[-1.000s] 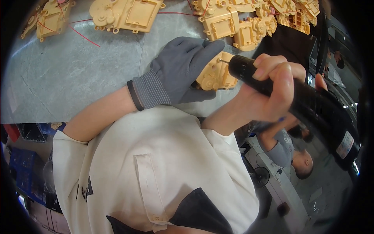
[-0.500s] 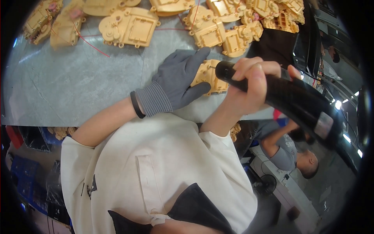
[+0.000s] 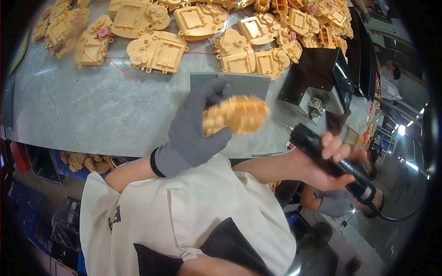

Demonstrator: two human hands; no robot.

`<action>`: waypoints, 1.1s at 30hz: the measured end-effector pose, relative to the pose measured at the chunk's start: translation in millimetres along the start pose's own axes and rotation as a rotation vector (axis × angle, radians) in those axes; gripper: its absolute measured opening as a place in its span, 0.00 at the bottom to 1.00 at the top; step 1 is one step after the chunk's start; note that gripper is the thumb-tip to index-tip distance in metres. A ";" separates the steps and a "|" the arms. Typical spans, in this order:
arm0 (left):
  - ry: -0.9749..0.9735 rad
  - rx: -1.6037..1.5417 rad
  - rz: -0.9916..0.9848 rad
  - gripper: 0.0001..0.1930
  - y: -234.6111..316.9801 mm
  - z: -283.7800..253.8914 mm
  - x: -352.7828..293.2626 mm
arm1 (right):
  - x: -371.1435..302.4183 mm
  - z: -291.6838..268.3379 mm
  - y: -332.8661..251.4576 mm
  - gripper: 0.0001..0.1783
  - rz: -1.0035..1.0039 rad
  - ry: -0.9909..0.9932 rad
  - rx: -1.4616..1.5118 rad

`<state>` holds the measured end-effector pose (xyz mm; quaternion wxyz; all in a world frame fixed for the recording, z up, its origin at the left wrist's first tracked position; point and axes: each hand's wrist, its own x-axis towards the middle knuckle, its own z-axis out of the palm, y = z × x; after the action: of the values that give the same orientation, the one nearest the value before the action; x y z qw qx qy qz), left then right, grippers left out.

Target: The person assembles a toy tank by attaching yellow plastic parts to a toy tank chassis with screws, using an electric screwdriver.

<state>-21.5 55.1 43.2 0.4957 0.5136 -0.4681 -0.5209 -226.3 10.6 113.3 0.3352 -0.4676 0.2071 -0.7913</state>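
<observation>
My left hand (image 3: pixel 189 133), in a grey knitted glove, grips a yellow plastic housing (image 3: pixel 244 115) between thumb and fingers. The housing is lifted off the table and tilted, its ribbed side showing, blurred by motion. Behind it lies a flat grey plate (image 3: pixel 253 83), partly hidden by the glove. Bare and to the right, my right hand (image 3: pixel 324 170) is wrapped round a black electric screwdriver (image 3: pixel 313 143). The tool's thin bit points up and left, apart from the housing. A cord runs from its back end.
A black box with a metal mechanism (image 3: pixel 315 105) stands right of the plate. Many yellow housings (image 3: pixel 159 53), some with red wires, lie along the far side of the grey table (image 3: pixel 92 110). Below its left edge is a blue bin of yellow parts (image 3: pixel 85 161). A co-worker (image 3: pixel 334 204) is at right.
My left hand has raised and turned the yellow housing, uncovering the grey plate. My right hand has drawn the screwdriver down and right, away from the housing. The black box now shows more.
</observation>
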 end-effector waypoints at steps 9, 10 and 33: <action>0.127 0.163 0.427 0.31 19.9 -30.3 3.0 | -2.4 -6.6 11.0 0.32 0.033 0.060 -0.039; 0.129 0.286 0.506 0.31 23.5 -36.2 1.6 | -3.3 -4.9 12.0 0.33 0.033 0.028 -0.033; -0.079 1.378 0.415 0.36 5.1 -104.6 35.5 | -24.7 -10.2 22.2 0.26 0.241 -0.047 0.024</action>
<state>83.9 21.6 42.1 0.1304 0.5908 -0.7960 -0.0206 -219.4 13.3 79.4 0.4382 -0.4536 0.2443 -0.7366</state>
